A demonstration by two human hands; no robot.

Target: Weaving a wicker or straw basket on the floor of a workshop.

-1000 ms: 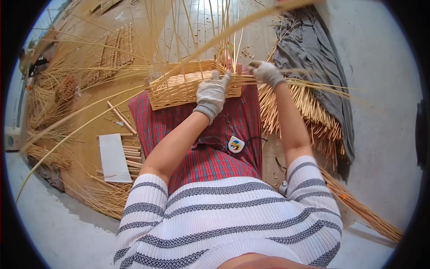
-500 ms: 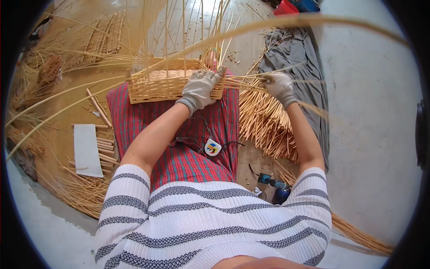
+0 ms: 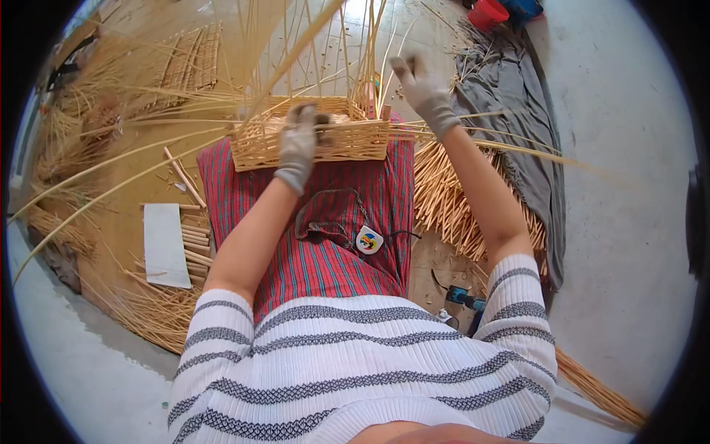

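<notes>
A rectangular wicker basket [image 3: 248,152] rests across the red plaid cloth [image 3: 307,266] on my lap. Long pale wicker strands stand up from its walls and stick out to both sides. My left hand [image 3: 298,148], in a whitish work glove, is at the basket's near wall with its fingers up at the rim; motion smears them. Raised beyond the basket's right end is my right hand [image 3: 427,90], gloved alike, among the upright strands. Its fingers look bent but are blurred, and whether a strand is between them cannot be made out.
Bundled cut rods [image 3: 466,200] lie to the right beside a grey cloth [image 3: 543,163]. A blue-and-black power tool [image 3: 462,297] sits near my right elbow. Left are loose strands, short sticks [image 3: 196,244] and a white flat piece [image 3: 164,244]. A red bucket [image 3: 487,13] stands far right.
My right hand has left the strands at the basket's right side and moved up and leftward. My left hand has slid left from the right corner along the near wall. The view has shifted slightly.
</notes>
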